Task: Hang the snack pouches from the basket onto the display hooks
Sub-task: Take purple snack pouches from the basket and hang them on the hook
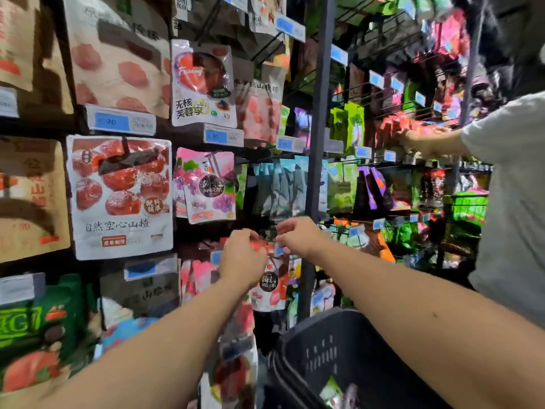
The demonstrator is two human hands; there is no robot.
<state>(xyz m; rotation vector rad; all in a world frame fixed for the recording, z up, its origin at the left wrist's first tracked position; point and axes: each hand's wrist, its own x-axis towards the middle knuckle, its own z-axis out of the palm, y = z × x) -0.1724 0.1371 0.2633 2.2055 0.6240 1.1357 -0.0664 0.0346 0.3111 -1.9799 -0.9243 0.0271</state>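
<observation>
Currently the red pouch (269, 286) is up at the display, not in the basket. It hangs in the lower row just left of the dark upright post (318, 113), with its top edge raised between both hands.

- Left hand (241, 258): back toward the camera, fingers curled over the pouch's upper left corner and gripping it. It probably steadies the pouch so the hang-hole stays square to the peg.
- Right hand (298, 236): fingertips bunched together at the pouch's top right, just beside a small blue price tag (278, 250). Blur hides whether they pinch the pouch, the tag or the hook end, so I cannot tell.
- Hook itself: hidden behind the hands. The tag suggests where its tip is. Judgement: the pouch is being threaded on and is not yet seated.
- Neighbours: pink pouches (197, 276) hang just to the left, and a grape-print pouch (209, 184) hangs in the row above. Faces point outward, which explains the front-out hold.

Containers: the dark slotted basket (324, 343) sits low right, under the right forearm and within easy reach. A few pouches (333, 389) are visible at its bottom, greenish and purplish; the count is unclear. More hanging appears to be left.

Another person's pale sleeve (507, 172) reaches into the racks at far right.
</observation>
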